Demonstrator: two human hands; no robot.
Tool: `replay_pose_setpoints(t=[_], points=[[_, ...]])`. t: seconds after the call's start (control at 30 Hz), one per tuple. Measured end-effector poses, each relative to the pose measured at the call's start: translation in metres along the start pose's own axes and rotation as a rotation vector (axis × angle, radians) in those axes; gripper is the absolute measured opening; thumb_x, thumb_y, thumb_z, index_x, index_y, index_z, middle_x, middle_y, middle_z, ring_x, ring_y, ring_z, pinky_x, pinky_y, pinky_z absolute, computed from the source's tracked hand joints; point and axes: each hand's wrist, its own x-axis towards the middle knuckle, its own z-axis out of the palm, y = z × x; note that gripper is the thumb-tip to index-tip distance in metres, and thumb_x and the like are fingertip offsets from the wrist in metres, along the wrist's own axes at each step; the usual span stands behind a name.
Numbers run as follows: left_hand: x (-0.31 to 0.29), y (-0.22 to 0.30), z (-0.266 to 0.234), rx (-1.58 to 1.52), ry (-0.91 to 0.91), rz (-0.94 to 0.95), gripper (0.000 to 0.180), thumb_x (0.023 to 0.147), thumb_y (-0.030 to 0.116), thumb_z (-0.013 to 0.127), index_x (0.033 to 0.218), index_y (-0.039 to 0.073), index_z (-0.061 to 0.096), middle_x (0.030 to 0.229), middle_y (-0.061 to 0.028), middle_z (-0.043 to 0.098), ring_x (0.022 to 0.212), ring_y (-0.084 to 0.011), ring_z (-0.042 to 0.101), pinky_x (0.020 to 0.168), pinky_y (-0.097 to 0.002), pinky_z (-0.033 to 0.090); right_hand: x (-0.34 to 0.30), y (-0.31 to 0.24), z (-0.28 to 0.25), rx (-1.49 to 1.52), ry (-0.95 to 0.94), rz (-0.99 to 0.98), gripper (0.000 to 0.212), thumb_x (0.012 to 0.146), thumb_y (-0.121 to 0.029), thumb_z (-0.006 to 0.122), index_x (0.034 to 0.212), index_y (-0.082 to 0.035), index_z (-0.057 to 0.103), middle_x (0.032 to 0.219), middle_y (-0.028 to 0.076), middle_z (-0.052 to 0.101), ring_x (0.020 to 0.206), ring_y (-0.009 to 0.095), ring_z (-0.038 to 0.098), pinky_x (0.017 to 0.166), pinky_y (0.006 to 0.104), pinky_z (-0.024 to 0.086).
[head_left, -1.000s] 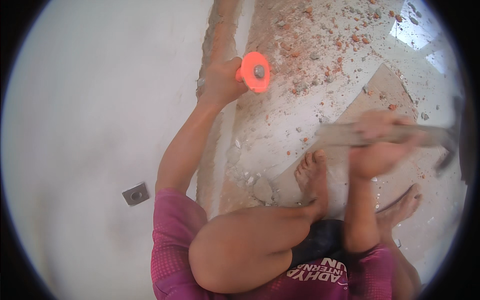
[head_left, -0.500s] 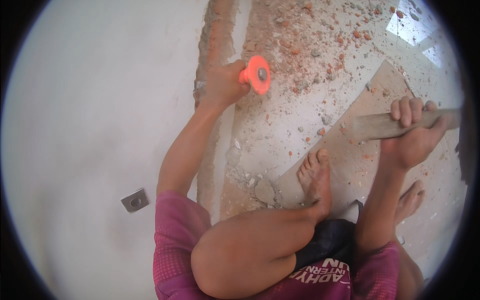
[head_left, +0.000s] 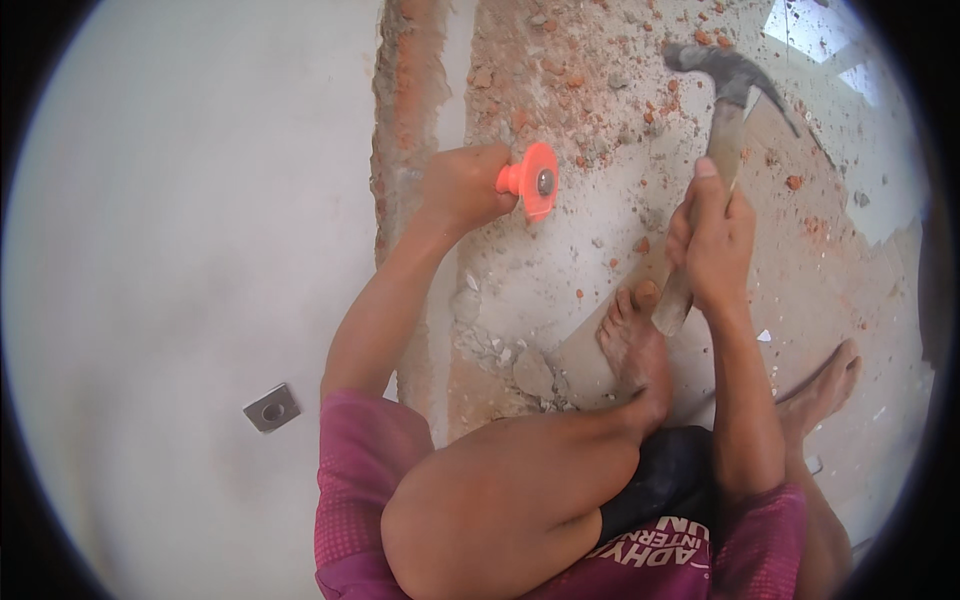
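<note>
My left hand [head_left: 465,188] is wrapped round a chisel [head_left: 538,165] with an orange round guard; its metal striking end faces right, toward the hammer side. The chisel's tip is hidden behind the fist, at the rough broken groove [head_left: 412,90] along the white wall. Closed round the wooden handle of a claw hammer [head_left: 735,75], my right hand [head_left: 715,240] holds it over the floor to the right of the chisel. The hammer's dark head is up and apart from the chisel, and the handle's lower end hangs near my foot.
The white wall [head_left: 190,220] fills the left side, with a small square metal plate with a round hole [head_left: 271,408] on it. Brick and plaster rubble [head_left: 570,80] litters the floor. A sheet of brown cardboard [head_left: 800,230] lies at right, beside my bare feet [head_left: 635,335].
My right hand has swung the hammer inward and turned it, so its head now shows, pointing away from me. My left hand and the chisel have shifted slightly right and nearer.
</note>
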Motion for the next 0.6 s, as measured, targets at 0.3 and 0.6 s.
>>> replay_pose_setpoints(t=[0.3, 0.6], points=[[0.018, -0.027, -0.011, 0.150, -0.024, -0.053, 0.017, 0.071, 0.021, 0.074, 0.079, 0.011, 0.062, 0.067, -0.0085, 0.066, 0.060, -0.0295, 0.065, 0.053, -0.0414, 0.049, 0.006, -0.046, -0.017, 0.242, 0.185, -0.054, 0.040, 0.106, -0.048, 0.046, 0.094, -0.010, 0.047, 0.060, 0.000, 0.040, 0.044, 0.011, 0.039, 0.043, 0.0272, 0.038], [0.032, -0.026, -0.008, 0.147, 0.040, -0.075, 0.018, 0.074, 0.021, 0.074, 0.077, 0.009, 0.062, 0.064, -0.0117, 0.065, 0.057, -0.0326, 0.064, 0.053, -0.0436, 0.050, 0.004, -0.081, -0.061, 0.581, 0.034, -0.435, 0.032, 0.108, -0.038, 0.036, 0.098, -0.009, 0.043, 0.074, 0.002, 0.034, 0.063, 0.012, 0.037, 0.060, 0.0304, 0.040]])
